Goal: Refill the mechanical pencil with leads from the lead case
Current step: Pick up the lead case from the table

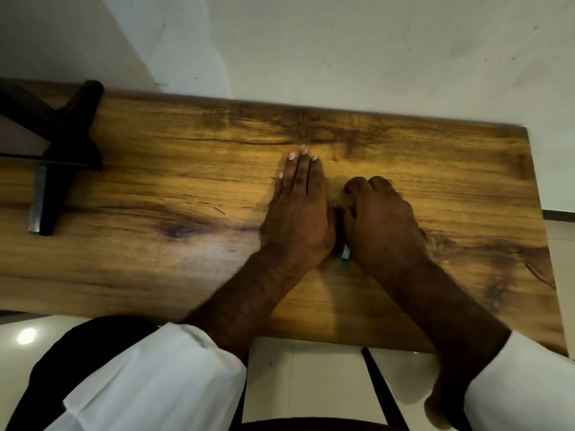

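My two hands rest side by side on the middle of a wooden table. My left hand lies flat, palm down, fingers straight and close together, with nothing in it. My right hand is curled into a loose fist, knuckles up, its thumb tucked against the left hand. The white and green end of a slim object pokes out from under the heel of my right hand, in the gap between the wrists. The rest of it is hidden, so I cannot tell whether it is the pencil or the lead case.
A black cross-shaped stand foot with a metal bar sits at the table's far left. The table's far edge meets a white wall. Its right edge drops off to a tiled floor. White sleeves cover both forearms near the front edge.
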